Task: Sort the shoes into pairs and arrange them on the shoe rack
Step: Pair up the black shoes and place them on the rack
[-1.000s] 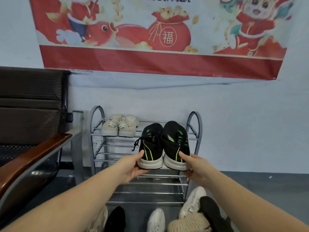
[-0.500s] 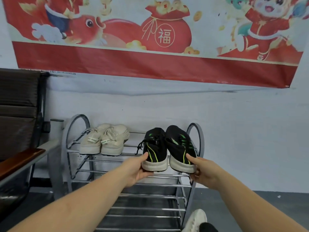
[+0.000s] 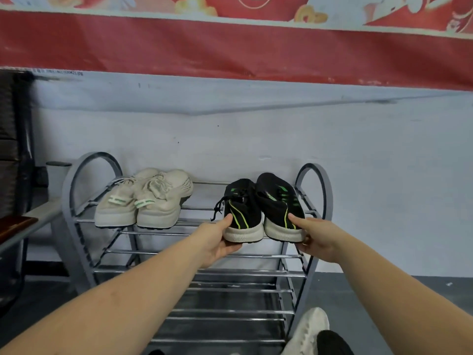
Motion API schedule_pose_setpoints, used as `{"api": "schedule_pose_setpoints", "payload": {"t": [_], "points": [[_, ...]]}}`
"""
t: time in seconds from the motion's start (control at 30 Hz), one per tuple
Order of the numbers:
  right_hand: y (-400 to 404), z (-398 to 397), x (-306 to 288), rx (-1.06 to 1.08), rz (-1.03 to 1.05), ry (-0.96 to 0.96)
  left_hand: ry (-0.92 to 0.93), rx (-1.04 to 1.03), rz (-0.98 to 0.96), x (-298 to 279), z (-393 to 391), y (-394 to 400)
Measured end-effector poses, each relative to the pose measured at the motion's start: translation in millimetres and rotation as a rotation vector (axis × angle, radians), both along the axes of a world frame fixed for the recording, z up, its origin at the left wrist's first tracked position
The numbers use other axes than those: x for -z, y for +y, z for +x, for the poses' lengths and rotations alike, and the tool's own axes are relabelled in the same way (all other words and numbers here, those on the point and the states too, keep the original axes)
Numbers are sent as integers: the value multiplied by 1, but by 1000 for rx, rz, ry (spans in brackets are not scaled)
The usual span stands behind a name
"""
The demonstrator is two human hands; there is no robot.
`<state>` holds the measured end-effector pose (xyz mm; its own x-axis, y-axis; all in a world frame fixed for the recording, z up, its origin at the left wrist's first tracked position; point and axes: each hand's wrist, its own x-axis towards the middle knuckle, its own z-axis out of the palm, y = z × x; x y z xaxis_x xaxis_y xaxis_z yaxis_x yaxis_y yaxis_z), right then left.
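You are holding a pair of black sneakers with green stripes at the right end of the top shelf of a grey metal shoe rack [image 3: 69, 190]. Your left hand [image 3: 217, 242] is gripping the heel of the left black sneaker [image 3: 243, 213], thumb on its side and fingers curled under the sole. Your right hand [image 3: 317, 239] is gripping the heel of the right black sneaker [image 3: 279, 206] the same way. The two shoes are touching side by side, toes pointing toward the wall, heels over the front rail. A beige pair [image 3: 143, 201] is already sitting at the left end of the same shelf, well apart from the black pair. You appear to be setting this second pair down. The next move probably calls for lowering both soles flat onto the rails, then letting go. A white shoe [image 3: 307, 329] and a dark shoe [image 3: 332, 342] are waiting on the floor at lower right.
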<state>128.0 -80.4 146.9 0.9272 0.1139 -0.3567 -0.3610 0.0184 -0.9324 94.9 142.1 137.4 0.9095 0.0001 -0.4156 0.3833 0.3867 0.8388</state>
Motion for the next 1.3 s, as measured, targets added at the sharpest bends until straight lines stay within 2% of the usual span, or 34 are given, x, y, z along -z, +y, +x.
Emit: {"api": "schedule_pose_setpoints", "payload": {"t": [0.13,0.27,0.33,0.47,0.57,0.7,0.9,1.03,1.3], "points": [[1,2,9,-3,-29,-8,-11,-7,5,7,-2,0],[3,-6,12,51,-24,-53,-34,2,145,4,-8,-2],[3,-14,10,87,-27,-92,-64,-8,334,4,-10,-3],[1,-22,17,72,-162,-188,-243,-97,893,15,-12,4],[3,-33,18,8,-414,-356,-350,-71,1133,13,-20,2],[7,-42,17,3,-517,-519,-406,-12,1368,12,-24,-9],[9,-33,19,75,-574,-593,-365,18,1415,8,-16,-20],[12,-27,21,82,-594,-595,-341,30,1346,13,-7,-16],[14,-27,20,57,-799,-515,-282,78,1340,13,-6,-18]]}}
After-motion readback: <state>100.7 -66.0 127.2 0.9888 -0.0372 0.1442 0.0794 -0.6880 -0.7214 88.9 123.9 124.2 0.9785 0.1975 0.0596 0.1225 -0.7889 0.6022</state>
